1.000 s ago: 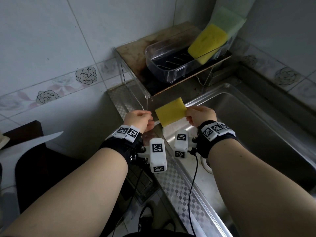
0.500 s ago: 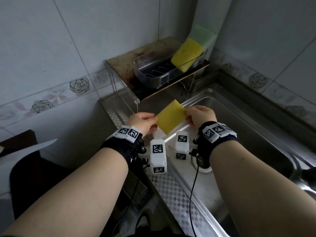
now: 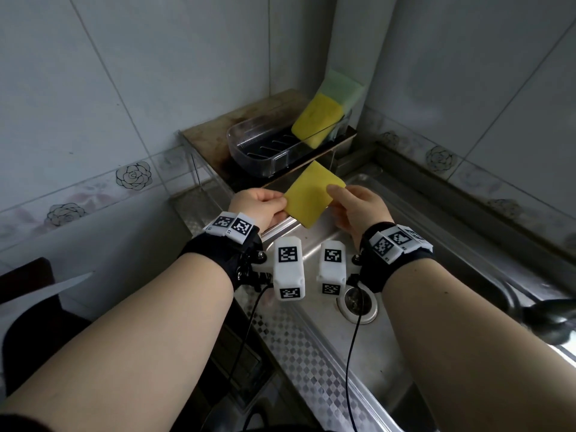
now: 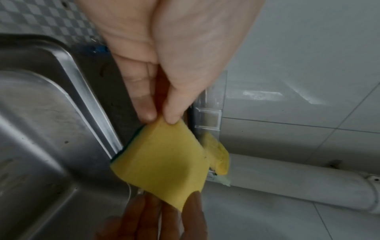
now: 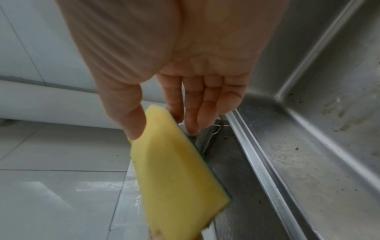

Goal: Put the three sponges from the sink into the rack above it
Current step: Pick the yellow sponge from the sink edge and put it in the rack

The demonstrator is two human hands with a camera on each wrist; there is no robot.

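Sponge, pinched by its opposite corners between both hands above the sink's back edge, short of the rack, may slip free and drop into the basin because each grip is so shallow.

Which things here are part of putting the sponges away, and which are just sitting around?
For the job:
held sponge, pinched by left hand and right hand
yellow sponge and green sponge, already in the rack
rack
sink

Just there:
drain
flower tiles
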